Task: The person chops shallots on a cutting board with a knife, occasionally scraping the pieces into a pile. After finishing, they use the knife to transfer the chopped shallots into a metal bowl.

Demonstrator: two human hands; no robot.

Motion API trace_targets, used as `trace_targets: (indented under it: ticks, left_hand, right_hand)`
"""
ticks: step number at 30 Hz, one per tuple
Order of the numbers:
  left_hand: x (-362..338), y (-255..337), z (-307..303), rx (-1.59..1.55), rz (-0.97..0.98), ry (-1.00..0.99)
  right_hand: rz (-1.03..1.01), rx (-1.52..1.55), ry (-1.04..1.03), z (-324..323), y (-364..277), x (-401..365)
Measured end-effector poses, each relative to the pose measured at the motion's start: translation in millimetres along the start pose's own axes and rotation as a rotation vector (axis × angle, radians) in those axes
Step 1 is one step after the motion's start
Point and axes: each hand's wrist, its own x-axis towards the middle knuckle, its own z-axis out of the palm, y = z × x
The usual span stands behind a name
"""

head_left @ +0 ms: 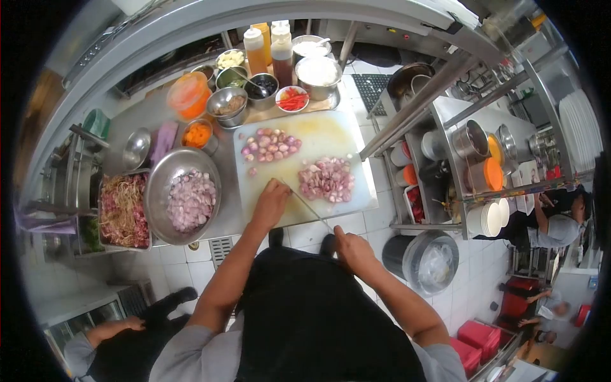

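Note:
My right hand [350, 247] is closed around the handle of a knife [309, 205], whose blade slants up and left over the front of a white cutting board [261, 188]. Near the blade's tip, my left hand [273, 198] rests on the board with its fingers bent together; whatever they hold is too small to make out. Whole peeled shallots [270, 144] lie at the back left of the board. A pile of cut shallots [326, 179] sits at its right. Left of the board, a large steel bowl [153, 197] holds more pale shallots [191, 200].
A tray of unpeeled shallots [124, 213] stands at the far left. Behind the board are sauce bottles [254, 51], sliced red chillies [293, 99] and several bowls. A steel shelf rack [445, 184] stands right. Other people [554, 223] are at the right and lower left.

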Motion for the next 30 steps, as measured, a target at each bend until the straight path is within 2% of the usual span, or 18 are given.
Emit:
trace_targets:
  ticks: [3,7,11,22,24,30]
  left_hand:
    - [-0.1,-6.4,0.5,0.068,0.088,0.014]
    - [-2.6,-5.3,0.8,0.073,0.069,0.018]
    - [-3.5,-11.1,5.3,0.135,0.102,0.051]
    - [-3.1,-10.3,5.2,0.184,0.154,0.113]
    - [-4.3,-8.0,3.3,0.138,0.148,0.115]
    - [-4.1,-6.2,3.9,0.142,0.137,0.124]
  right_hand:
    - [-0.024,0.017,0.002,11.9,8.8,15.0]
    - [0.041,0.000,-0.076,-4.3,6.3,15.8]
    - [0.006,0.007,-0.041,13.9,24.2,17.6]
    - [-0.065,0.003,0.013,7.9,23.5,21.1]
    - [-0.035,-0.018,-0.032,-0.4,17.8,19.6]
    - [-0.077,0.000,-0.014,12.6,28.8,24.3]
